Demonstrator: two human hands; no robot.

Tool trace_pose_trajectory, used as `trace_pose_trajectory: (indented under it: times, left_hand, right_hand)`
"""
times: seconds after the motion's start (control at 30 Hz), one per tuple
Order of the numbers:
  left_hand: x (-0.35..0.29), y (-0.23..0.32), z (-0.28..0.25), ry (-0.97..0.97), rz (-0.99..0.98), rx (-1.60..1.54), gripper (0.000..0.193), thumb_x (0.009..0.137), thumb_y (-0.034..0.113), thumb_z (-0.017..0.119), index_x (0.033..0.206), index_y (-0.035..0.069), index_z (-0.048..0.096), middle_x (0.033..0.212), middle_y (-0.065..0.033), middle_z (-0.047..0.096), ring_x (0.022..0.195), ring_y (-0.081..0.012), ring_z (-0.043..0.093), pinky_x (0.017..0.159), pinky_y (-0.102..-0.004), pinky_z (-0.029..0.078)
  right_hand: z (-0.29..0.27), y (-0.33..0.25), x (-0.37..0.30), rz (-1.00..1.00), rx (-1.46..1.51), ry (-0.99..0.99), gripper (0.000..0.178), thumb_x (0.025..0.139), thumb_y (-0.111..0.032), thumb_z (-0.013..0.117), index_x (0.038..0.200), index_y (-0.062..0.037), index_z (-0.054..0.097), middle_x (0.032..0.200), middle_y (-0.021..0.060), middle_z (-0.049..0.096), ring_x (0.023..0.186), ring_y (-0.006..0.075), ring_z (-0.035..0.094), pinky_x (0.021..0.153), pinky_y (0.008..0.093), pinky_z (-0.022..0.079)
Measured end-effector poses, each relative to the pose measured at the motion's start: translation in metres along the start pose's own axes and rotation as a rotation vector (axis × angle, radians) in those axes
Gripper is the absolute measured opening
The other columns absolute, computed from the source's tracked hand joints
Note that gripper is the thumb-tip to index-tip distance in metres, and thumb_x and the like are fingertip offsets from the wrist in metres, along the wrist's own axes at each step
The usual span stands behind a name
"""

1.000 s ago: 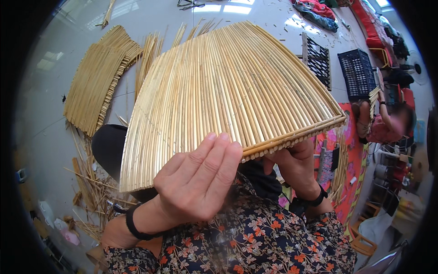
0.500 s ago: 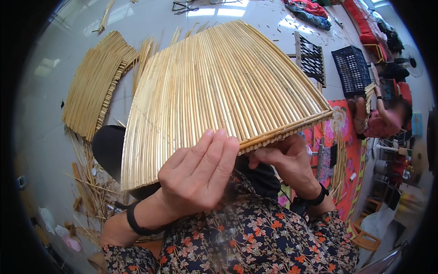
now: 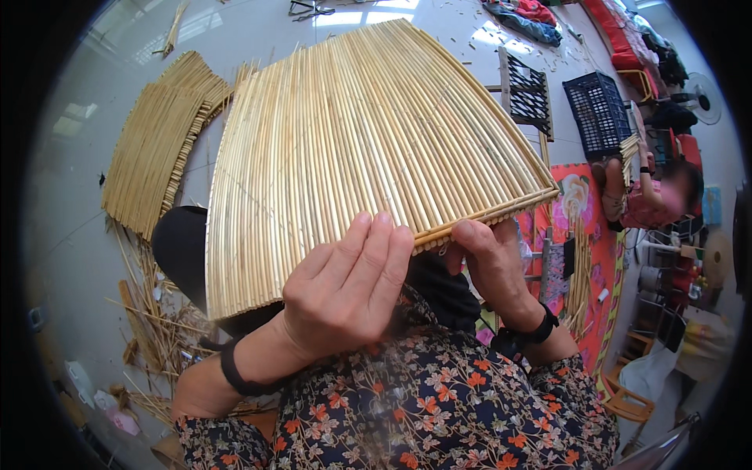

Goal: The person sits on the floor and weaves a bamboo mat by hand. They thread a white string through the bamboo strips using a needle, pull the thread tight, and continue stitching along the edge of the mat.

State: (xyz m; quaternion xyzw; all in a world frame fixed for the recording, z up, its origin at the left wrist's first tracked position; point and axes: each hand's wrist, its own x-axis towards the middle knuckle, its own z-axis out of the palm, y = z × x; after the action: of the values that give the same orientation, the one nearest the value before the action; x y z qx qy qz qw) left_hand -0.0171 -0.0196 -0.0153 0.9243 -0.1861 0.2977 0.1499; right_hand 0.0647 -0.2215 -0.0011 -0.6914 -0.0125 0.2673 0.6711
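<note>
A large panel of straw-coloured reed stalks (image 3: 345,141), laid side by side, rests tilted up in front of me. Along its near right edge runs a single reed strip (image 3: 489,211) set across the stalk ends. My left hand (image 3: 348,290) pinches the near edge, fingers on top and thumb hidden beneath. Farther right on that edge, my right hand (image 3: 489,262) has its thumb on the strip, while its other fingers are out of sight under the panel.
Finished-looking reed mats (image 3: 160,141) lie on the tiled floor at left, with loose stalks (image 3: 157,321) below them. At right stand a dark plastic crate (image 3: 597,113) and a webbed stool (image 3: 526,94). Another person (image 3: 658,196) sits beyond a red floral mat (image 3: 576,184).
My right thumb has come up from below onto the strip along the edge. The panel has shifted slightly left and upward; my left hand keeps its grip.
</note>
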Motion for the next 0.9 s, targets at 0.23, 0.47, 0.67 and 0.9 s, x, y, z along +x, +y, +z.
trace_pose_trajectory:
  times: [0.23, 0.47, 0.67, 0.9]
  left_hand:
    - [0.0, -0.004, -0.001, 0.012, 0.008, -0.005, 0.029, 0.088, 0.007, 0.068, 0.114, -0.004, 0.074, 0.103, -0.0204, 0.076, 0.097, -0.0297, 0.077, 0.06, -0.0278, 0.053]
    - [-0.001, -0.006, 0.001, 0.024, 0.03, 0.023, 0.029, 0.089, 0.011, 0.065, 0.114, -0.001, 0.075, 0.102, -0.0205, 0.077, 0.095, -0.0287, 0.077, 0.062, -0.0276, 0.055]
    - [0.001, -0.004, -0.001, 0.01, 0.009, 0.0, 0.03, 0.086, 0.004, 0.069, 0.114, -0.005, 0.073, 0.104, -0.0207, 0.076, 0.098, -0.0298, 0.077, 0.06, -0.0286, 0.052]
    - [-0.005, -0.002, 0.003, 0.004, 0.014, -0.001, 0.031, 0.085, 0.006, 0.071, 0.116, -0.002, 0.074, 0.106, -0.0187, 0.076, 0.1, -0.0294, 0.076, 0.063, -0.0298, 0.053]
  right_hand:
    - [0.002, 0.005, 0.003, 0.018, 0.109, -0.015, 0.023, 0.098, -0.027, 0.066, 0.094, -0.0047, 0.062, 0.074, -0.0015, 0.057, 0.058, 0.0069, 0.048, 0.051, 0.0239, 0.036]
    - [0.003, 0.005, 0.004, 0.077, 0.204, -0.042, 0.022, 0.102, -0.028, 0.061, 0.103, -0.0061, 0.06, 0.078, -0.001, 0.056, 0.064, 0.007, 0.048, 0.057, 0.0248, 0.038]
    - [-0.009, 0.022, 0.009, 0.099, 0.584, -0.357, 0.036, 0.104, -0.029, 0.06, 0.13, -0.0052, 0.056, 0.102, 0.0061, 0.067, 0.088, 0.0168, 0.064, 0.076, 0.0361, 0.054]
    - [-0.04, -0.028, -0.017, -0.327, -0.81, -0.248, 0.032, 0.092, -0.025, 0.074, 0.115, -0.0023, 0.069, 0.086, 0.0116, 0.067, 0.08, 0.0211, 0.067, 0.074, 0.037, 0.054]
